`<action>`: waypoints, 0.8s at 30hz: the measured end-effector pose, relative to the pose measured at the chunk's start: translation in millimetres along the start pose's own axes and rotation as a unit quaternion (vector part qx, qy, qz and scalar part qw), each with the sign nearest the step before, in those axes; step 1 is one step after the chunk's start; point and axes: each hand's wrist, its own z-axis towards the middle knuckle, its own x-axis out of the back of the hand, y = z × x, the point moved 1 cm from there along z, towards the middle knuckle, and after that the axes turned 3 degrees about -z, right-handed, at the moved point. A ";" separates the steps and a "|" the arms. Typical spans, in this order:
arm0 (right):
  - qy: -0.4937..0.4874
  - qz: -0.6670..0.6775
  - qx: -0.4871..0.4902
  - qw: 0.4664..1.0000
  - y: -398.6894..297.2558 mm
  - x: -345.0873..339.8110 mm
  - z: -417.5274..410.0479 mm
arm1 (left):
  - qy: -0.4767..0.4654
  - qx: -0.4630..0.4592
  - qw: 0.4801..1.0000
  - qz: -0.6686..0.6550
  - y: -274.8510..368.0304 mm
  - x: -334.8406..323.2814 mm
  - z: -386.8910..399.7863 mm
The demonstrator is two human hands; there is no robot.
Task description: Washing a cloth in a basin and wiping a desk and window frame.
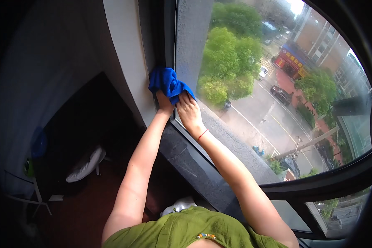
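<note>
A blue cloth [169, 82], bunched up, lies against the dark window frame [170, 37] and the edge of the glass. My left hand [164, 101] holds it from the frame side, its fingers hidden in the folds. Close beside it, my right hand [189, 111] grips the cloth's lower right edge, the fingertips partly covered. The back of the right hand faces me, in front of the window pane [229, 124]. A thin red string circles my right wrist.
A dark stone sill [189, 164] runs below the frame. Left of the frame stands a pale wall edge [124, 43]. A white chair-like object [86, 164] is in the shadowed room at left. Through the glass, far below, are trees [226, 59] and a street with cars.
</note>
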 end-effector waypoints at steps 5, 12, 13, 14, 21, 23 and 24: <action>-0.051 0.024 0.014 0.998 -30.2 -49.1 -63.5 | -0.039 -0.006 0.998 0.047 -36.2 -1.1 -89.6; -0.153 0.120 0.025 0.981 -69.8 -76.1 -128.9 | -0.251 0.113 0.957 0.091 -51.1 31.1 -192.0; -0.155 0.123 0.023 0.980 -73.2 -74.7 -135.1 | -0.254 0.115 0.956 0.093 -48.7 35.3 -195.9; -0.183 0.194 -0.011 0.964 -76.2 -73.4 -141.5 | -0.298 0.126 0.939 0.116 -46.5 38.8 -199.5; -0.189 0.283 -0.123 0.932 -81.7 -30.9 -189.5 | -0.462 0.144 0.831 0.274 -0.5 18.3 -196.2; -0.203 0.281 -0.164 0.924 -70.5 -20.0 -222.8 | -0.481 0.038 0.807 0.340 40.2 -8.3 -207.1; -0.183 0.266 -0.172 0.931 -71.9 -9.6 -234.4 | -0.452 0.032 0.836 0.311 51.6 -11.7 -216.4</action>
